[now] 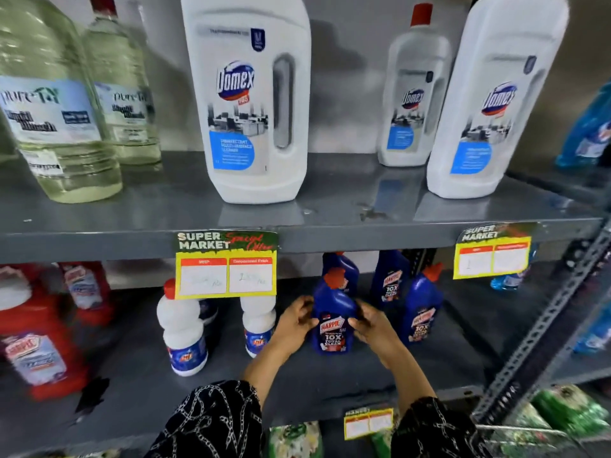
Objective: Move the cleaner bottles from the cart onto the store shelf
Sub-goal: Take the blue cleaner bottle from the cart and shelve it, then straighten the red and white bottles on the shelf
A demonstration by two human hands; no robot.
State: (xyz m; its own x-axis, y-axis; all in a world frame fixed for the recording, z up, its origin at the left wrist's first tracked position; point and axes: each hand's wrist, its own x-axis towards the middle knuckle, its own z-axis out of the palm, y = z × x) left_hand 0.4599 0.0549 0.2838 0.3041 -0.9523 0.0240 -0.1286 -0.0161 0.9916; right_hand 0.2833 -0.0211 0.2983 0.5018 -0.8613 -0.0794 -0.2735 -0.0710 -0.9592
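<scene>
Though shelved — bottle (333, 320) between hands.

Grey metal shelving (330, 239), pale wall (347, 77)

Three white Domex bottles (251, 104), four blue Harpic bottles (332, 322), two clear Pure-fy bottles (56, 110).

On the lower shelf (330, 378), bare room lies in front of the blue bottles (421, 305) and right of them. White bottles (185, 328) crowd the left, and the hanging price tag (226, 264) narrows the opening above.
</scene>
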